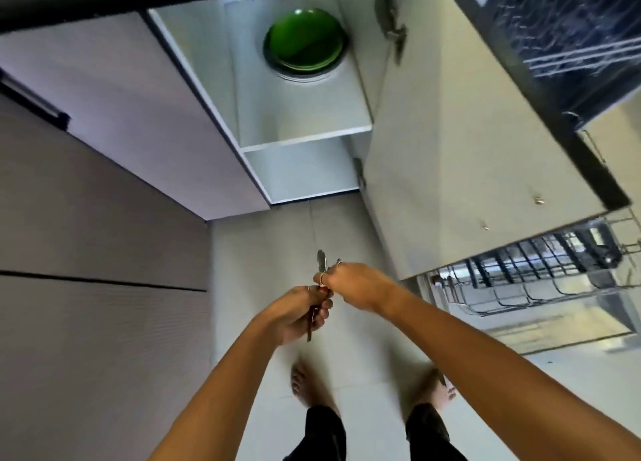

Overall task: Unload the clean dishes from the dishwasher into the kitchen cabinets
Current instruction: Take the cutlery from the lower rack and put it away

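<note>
Cutlery (321, 269) is gripped in both fists — left hand (300, 313) curled round the handles, right hand (357, 285) pinching the upper ends just beside it; green plates (305, 39) are stacked well beyond, on the open cabinet shelf (305, 127).

Both bare forearms reach forward and down from the lower frame edge, converging near centre. Left hand (298, 313) sits lower, palm turned partly up, fingers curled round a bundle of cutlery (314, 316); dark handles stick out below the fist. Right hand (350, 283) lies just beyond and above it, back of the hand up, wrist slightly bent, fingertips pinching at the upper metal ends of the same bundle, a ring on one finger. The two hands touch or nearly touch; motion blur leaves that unclear. Below, two bare feet and dark trouser legs.
</note>
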`<state>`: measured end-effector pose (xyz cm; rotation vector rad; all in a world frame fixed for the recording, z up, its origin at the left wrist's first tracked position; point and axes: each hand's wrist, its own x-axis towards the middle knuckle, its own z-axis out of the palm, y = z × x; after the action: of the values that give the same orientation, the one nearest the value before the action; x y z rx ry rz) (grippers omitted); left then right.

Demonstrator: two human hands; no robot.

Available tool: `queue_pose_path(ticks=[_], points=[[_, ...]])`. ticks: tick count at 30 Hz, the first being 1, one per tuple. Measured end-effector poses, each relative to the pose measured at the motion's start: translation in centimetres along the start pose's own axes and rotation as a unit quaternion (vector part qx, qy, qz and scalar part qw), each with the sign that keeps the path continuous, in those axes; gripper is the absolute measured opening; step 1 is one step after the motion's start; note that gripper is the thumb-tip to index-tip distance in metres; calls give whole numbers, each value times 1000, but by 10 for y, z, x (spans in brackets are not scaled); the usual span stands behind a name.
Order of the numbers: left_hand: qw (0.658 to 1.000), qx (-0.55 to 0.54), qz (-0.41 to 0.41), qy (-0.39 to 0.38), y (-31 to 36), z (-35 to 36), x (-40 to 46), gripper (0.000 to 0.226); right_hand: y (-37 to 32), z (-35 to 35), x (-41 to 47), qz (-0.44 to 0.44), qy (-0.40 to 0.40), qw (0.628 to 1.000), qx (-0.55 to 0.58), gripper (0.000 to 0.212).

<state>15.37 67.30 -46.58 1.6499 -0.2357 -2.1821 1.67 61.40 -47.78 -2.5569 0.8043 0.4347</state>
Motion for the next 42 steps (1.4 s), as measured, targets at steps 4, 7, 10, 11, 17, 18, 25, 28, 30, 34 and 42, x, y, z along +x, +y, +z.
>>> queue_pose_path(ticks=[4,7,10,11,17,18,25,28,30,34,42], points=[[997,9,80,11,17,-33,-9,22,-13,-11,32,-44,143,989,-2,46],[991,-1,129,37,32,-50,-9,22,-17,0,44,47,268,961,-48,77],[985,39,158,60,48,-62,0,22,-21,2,61,171,353,919,40,62],[983,49,165,66,54,-63,4,22,-20,1,69,213,365,900,107,46],[969,56,207,124,111,-59,33,22,-8,-50,123,312,164,697,624,39],[967,55,208,135,125,-59,42,22,0,-61,135,310,159,659,666,33],[966,28,216,138,217,-65,96,23,75,-107,212,306,167,526,776,19],[969,21,193,151,244,-75,120,24,105,-118,248,305,140,557,760,15],[966,15,191,172,255,-83,134,28,117,-127,269,307,122,573,750,19],[956,-12,193,222,284,-95,154,24,131,-142,308,324,98,605,721,14],[943,40,222,246,324,-112,166,26,159,-161,364,372,98,657,648,36]])
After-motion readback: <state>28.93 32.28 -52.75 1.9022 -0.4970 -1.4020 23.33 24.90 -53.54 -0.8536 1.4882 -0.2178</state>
